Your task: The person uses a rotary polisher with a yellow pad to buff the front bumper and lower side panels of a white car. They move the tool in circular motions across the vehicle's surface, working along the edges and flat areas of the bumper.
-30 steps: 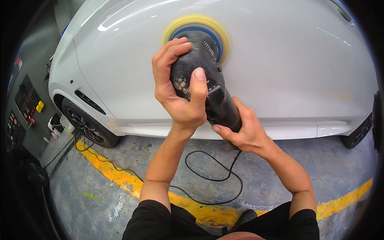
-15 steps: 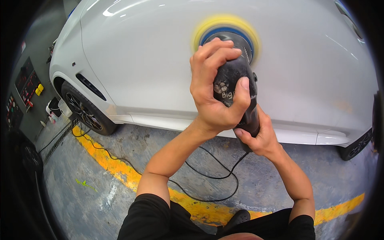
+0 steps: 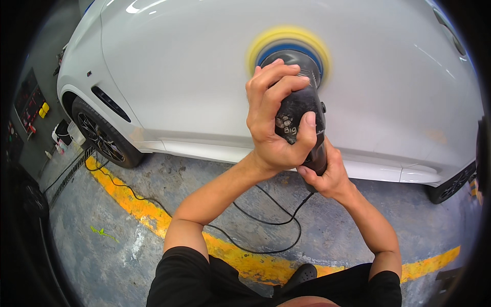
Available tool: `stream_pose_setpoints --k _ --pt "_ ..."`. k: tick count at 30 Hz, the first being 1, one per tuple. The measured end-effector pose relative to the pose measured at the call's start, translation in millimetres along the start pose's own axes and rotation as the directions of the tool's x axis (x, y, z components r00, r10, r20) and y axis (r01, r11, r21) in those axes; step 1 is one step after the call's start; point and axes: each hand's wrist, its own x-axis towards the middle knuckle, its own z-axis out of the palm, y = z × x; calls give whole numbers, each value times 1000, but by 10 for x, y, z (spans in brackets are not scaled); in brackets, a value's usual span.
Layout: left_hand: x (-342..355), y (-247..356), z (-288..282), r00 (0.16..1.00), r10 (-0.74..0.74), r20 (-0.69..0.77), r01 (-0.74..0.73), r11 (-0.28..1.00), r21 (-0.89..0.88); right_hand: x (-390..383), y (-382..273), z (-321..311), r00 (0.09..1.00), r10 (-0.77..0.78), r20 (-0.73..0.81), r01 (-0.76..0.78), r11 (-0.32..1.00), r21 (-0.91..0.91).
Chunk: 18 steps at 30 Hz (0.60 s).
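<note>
A black car polisher (image 3: 296,110) is held in both my hands, its yellow foam pad (image 3: 255,46) against the door of a white car (image 3: 189,71). The pad's edge is blurred by spinning, and a blue backing ring (image 3: 286,48) shows inside it. My left hand (image 3: 276,120) wraps over the polisher's head, fingers across the top and thumb on the near side. Lower down, my right hand (image 3: 332,174) grips the rear handle, thumb on top; its other fingers are mostly hidden behind the handle.
A black power cord (image 3: 279,223) trails from the handle in loops across the grey floor (image 3: 153,179), over a yellow painted line (image 3: 230,253). The front wheel (image 3: 105,133) is at left, the rear wheel (image 3: 452,187) at right. Bottles and a bucket (image 3: 62,133) stand by the far-left wall.
The polisher and both hands sit slightly lower against the door. The car and floor have shifted a little left in view. Both grips stay the same.
</note>
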Motion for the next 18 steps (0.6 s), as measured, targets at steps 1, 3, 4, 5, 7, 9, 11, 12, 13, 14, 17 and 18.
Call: stream_pose_setpoints --k 1,3,4,5,7,9,11,12,13,14,17,18 --pt "3 -7 -24 1000 3 -3 -3 1000 0 16 -15 22 1000 -3 -4 3 1000 -5" --pt "13 -28 -73 1000 8 -7 -8 1000 0 41 -40 66 1000 -3 -5 3 1000 -12" --pt "16 -37 -96 1000 9 -9 -9 1000 -1 50 -50 88 1000 0 -2 0 1000 -13" --pt "20 -45 -118 1000 11 -12 -11 1000 -2 59 -58 105 1000 3 1 -3 1000 -15" --pt "32 -64 -166 1000 12 -14 -12 1000 6 75 -71 132 1000 4 11 -4 1000 -21" --pt "39 -80 -210 1000 14 -13 -14 1000 21 93 -73 163 1000 2 18 -2 1000 -24" --pt "35 -88 -243 1000 11 -11 -11 1000 17 118 -71 210 1000 -4 21 4 1000 -24" --pt "38 -91 -265 1000 10 -11 -10 1000 17 134 -85 230 1000 0 21 0 1000 -28" --pt "45 -97 -287 1000 12 -10 -12 1000 16 149 -104 249 1000 5 21 -4 1000 -31" --pt "58 -107 -310 1000 14 -10 -14 1000 16 161 -115 265 1000 9 21 -8 999 -35" --pt "70 -143 -365 1000 26 -14 -26 999 21 178 -116 292 999 5 36 -3 998 -58" --pt "73 -152 -389 999 32 -13 -31 999 26 187 -115 311 999 1 38 1 998 -60"
